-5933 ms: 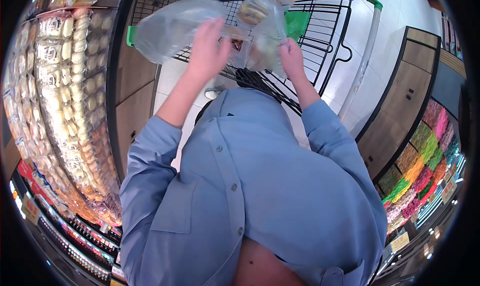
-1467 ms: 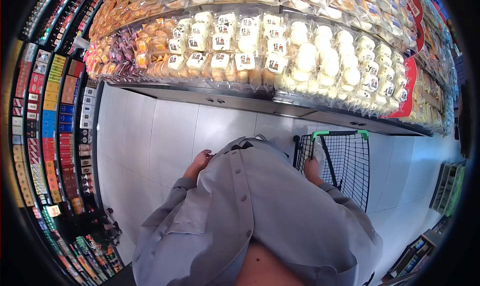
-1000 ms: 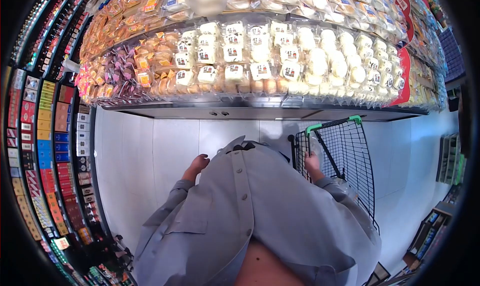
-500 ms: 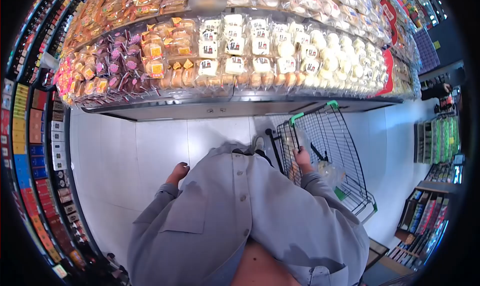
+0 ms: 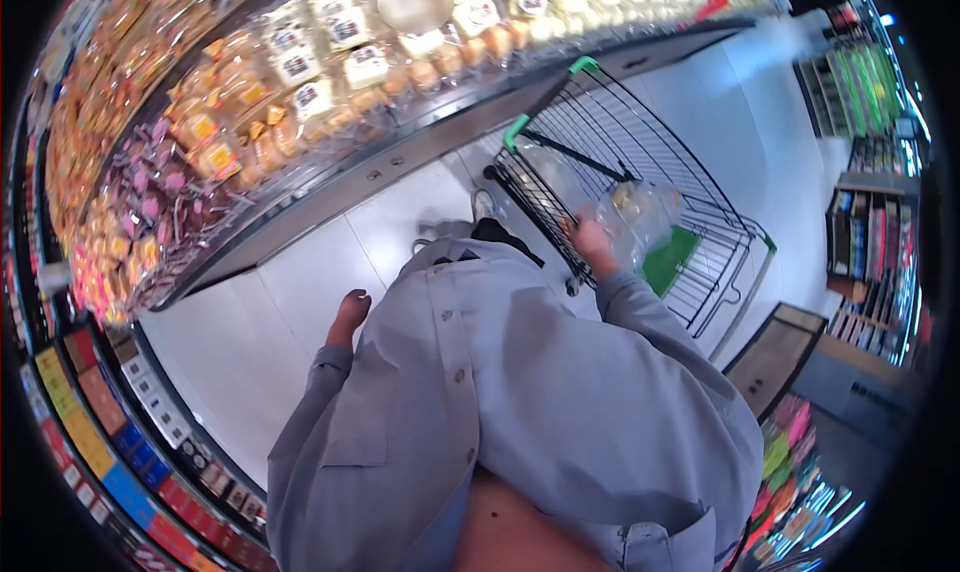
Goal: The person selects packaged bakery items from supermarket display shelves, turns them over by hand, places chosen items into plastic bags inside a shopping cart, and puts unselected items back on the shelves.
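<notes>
My right hand (image 5: 590, 238) is closed on the near side of a black wire shopping cart (image 5: 516, 130) with green corner pieces. Inside the cart, just beyond that hand, lies a clear plastic bag (image 5: 640, 212) whose contents I cannot make out clearly. A green panel (image 5: 671, 260) shows at the cart's lower part. My left hand (image 5: 350, 310) hangs by my side over the tiled floor, its fingers curled in, with nothing visible in it. Grey sleeves cover both forearms.
A long display counter (image 5: 400, 157) crosses ahead, stacked with packaged breads and cakes (image 5: 365, 67). Shelves of coloured boxes (image 5: 120, 472) stand at the left. Green packages (image 5: 862, 90) and more shelves (image 5: 875, 237) line the right, with a grey-brown stand (image 5: 775, 357) nearer.
My view has turned to the right, so the bread counter now slants and sits further up and left. The cart has swung round, and my right hand has stayed on it.
</notes>
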Demonstrator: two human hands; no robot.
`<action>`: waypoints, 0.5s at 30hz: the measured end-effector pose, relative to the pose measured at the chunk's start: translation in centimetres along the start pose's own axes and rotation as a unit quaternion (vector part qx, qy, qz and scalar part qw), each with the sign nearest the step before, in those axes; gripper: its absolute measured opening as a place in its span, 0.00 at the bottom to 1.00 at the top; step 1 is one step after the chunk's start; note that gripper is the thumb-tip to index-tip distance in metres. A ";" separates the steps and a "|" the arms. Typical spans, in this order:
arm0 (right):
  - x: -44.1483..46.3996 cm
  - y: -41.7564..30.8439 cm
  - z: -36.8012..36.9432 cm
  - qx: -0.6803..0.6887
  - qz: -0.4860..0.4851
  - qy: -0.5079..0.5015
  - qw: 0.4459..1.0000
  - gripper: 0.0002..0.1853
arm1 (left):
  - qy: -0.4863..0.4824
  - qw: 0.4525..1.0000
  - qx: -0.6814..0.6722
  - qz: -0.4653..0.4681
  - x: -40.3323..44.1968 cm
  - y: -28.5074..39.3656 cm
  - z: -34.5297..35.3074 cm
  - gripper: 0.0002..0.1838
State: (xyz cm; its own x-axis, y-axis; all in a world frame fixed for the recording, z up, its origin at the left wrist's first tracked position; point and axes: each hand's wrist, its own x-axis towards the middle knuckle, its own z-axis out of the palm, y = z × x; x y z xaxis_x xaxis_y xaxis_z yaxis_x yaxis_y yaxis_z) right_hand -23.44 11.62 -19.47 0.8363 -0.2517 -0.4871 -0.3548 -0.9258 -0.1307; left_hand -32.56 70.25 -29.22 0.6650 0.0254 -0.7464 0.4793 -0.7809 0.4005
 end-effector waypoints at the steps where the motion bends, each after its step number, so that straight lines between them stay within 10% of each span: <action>1: -0.7 -0.9 -0.9 -0.009 -0.013 0.008 1.000 0.24 | -0.001 1.000 0.008 0.021 0.3 1.2 -0.5 0.25; 15: 0.0 -4.9 -3.1 0.319 -0.001 0.055 0.946 0.32 | -0.027 0.978 -0.022 0.207 1.8 24.2 -6.2 0.22</action>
State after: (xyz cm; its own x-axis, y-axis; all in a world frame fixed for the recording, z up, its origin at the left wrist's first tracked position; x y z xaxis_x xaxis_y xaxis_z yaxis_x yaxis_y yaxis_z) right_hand -20.39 15.23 -16.12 0.8634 -0.3095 -0.3985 -0.5037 -0.5759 -0.6439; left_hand -16.23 55.29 -17.55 0.7764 -0.3211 -0.5424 0.2006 -0.6899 0.6955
